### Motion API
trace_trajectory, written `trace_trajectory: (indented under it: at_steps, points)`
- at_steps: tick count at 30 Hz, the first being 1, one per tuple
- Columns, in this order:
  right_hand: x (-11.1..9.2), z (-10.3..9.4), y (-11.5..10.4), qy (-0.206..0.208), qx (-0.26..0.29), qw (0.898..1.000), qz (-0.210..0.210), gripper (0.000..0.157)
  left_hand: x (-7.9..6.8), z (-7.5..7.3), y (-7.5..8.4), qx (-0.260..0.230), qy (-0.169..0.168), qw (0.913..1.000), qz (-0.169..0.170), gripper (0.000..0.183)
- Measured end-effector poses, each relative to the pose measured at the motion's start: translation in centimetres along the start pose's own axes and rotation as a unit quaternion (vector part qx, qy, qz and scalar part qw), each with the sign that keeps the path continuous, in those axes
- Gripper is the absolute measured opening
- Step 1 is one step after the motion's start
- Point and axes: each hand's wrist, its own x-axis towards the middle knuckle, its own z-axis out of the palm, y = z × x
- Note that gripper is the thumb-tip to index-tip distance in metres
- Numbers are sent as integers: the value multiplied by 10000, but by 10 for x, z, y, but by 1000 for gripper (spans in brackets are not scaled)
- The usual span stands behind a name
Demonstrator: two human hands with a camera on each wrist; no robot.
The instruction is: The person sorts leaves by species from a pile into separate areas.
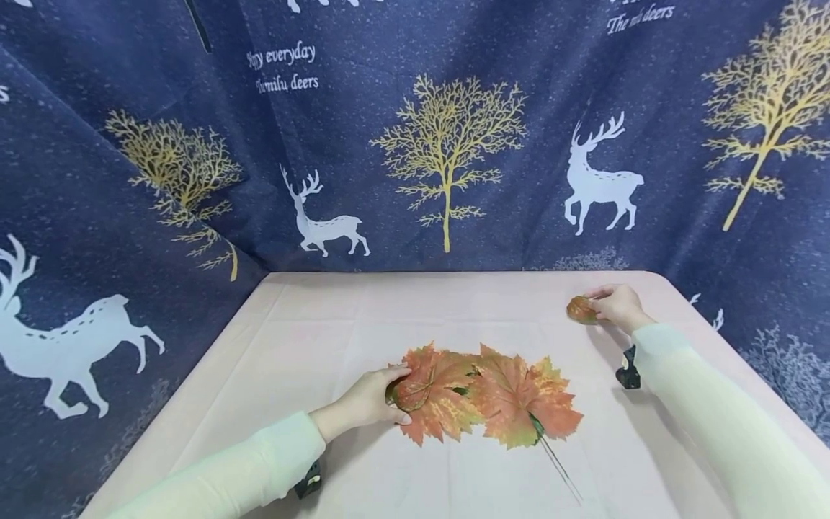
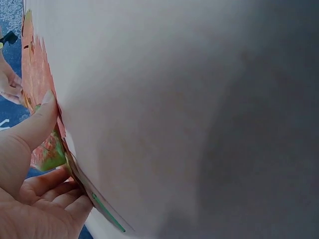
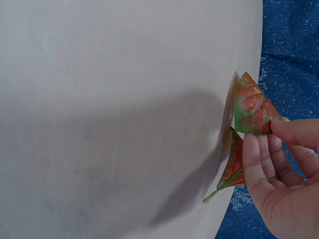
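Small leaf [image 1: 581, 310] edge-pinched by right hand [image 1: 619, 304], likely sparing its shape; left hand [image 1: 364, 398], half-closed, grips curled leaf [image 1: 413, 393]; maple leaves [image 1: 512, 393] just beyond.

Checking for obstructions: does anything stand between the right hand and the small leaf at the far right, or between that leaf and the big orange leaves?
Nothing visible does. The right hand grips the small leaf directly, and only tablecloth shows between it and the big orange leaves.
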Motion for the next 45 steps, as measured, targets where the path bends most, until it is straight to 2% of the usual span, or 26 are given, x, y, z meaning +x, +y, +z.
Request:
trace_trajectory:
  at_steps: [16, 26, 35, 40, 45]
  points:
    - [-3, 0, 3, 217, -111, 9997, 80, 34, 0, -1, 2, -43, 12, 10000, 31, 82]
    - [0, -6, -3, 369, 439, 9982, 196, 36, 0, 0, 1, -96, 25, 9999, -21, 83]
    - [-1, -6, -14, 485, 533, 9970, 273, 33, 0, -1, 4, -134, 28, 9999, -32, 82]
    - [-1, -5, -18, 347, 711, 9962, 369, 34, -1, -1, 5, -133, 15, 9999, -41, 82]
    - [-4, -2, -27, 26, 959, 9945, 411, 39, 0, 0, 4, -122, 29, 9999, -24, 82]
